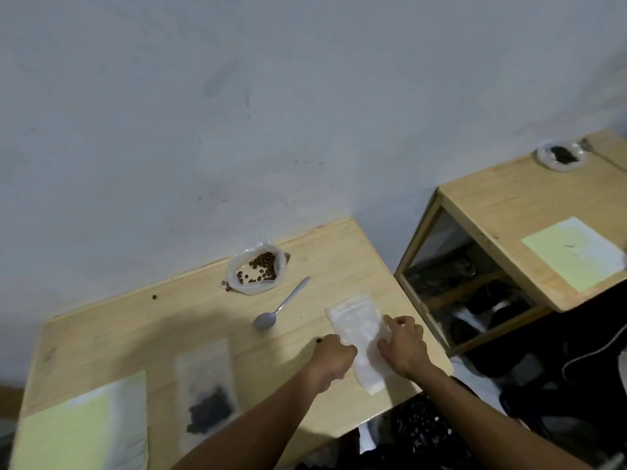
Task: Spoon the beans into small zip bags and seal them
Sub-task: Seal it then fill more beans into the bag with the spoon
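A stack of empty small zip bags (359, 330) lies near the right edge of the wooden table (169, 320). My left hand (334, 356) grips its left edge, and my right hand (403, 344) pinches its right edge. A metal spoon (280, 307) lies on the table just beyond, bowl toward me. Farther back stands an open plastic bag of brown beans (256, 271). A zip bag holding dark beans (207, 391) lies flat to the left of my arms.
A pale green sheet (81, 425) lies at the table's near left corner. Loose beans (154, 296) dot the tabletop. To the right stands a second wooden table (509, 205) with a green sheet (573, 252) and a small dish (561, 156).
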